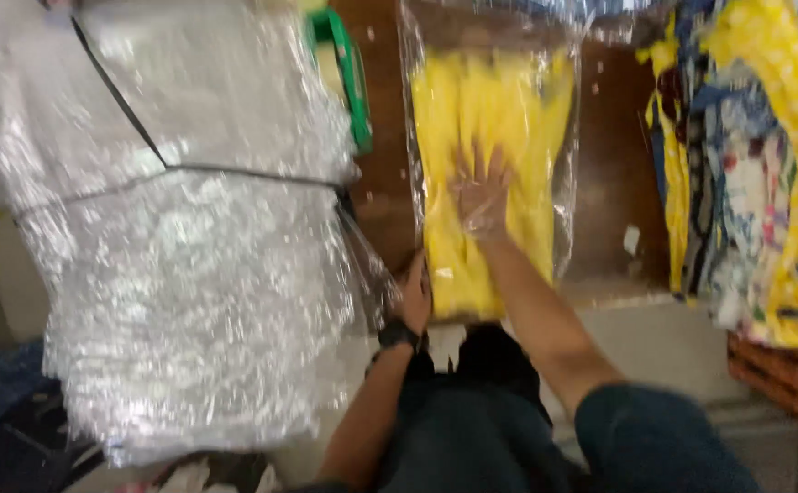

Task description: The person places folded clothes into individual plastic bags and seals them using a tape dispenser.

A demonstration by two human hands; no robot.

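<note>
1. Nearest the camera are the person's dark trousers [472,411], with both forearms reaching forward over them; the picture is blurred throughout.
2. The left hand [414,294], a dark watch [397,334] on its wrist, is closed on the near left corner of a clear bag [563,164].
3. The right hand [481,194] is inside the bag, fingers spread open, palm pressed flat on a folded yellow cloth [486,137].
4. The cloth fills most of the bag, which lies lengthwise on a brown table [614,192], its near end at the table's near edge.
5. Left of the hands, a big heap of crinkled clear plastic [189,274] stands off the table's left edge, crossed by a thin black line [143,137]; I cannot tell whether that is a cord or a frame.
6. Beyond the heap's right side, a green frame [353,78] lies at the table's left edge.
7. At the right edge, a stack of patterned cloth [746,183] in yellow, blue and white hangs over an orange crate [782,374].
8. Low at the left, dark and blue things [6,411] lie on the floor, too blurred to tell.
</note>
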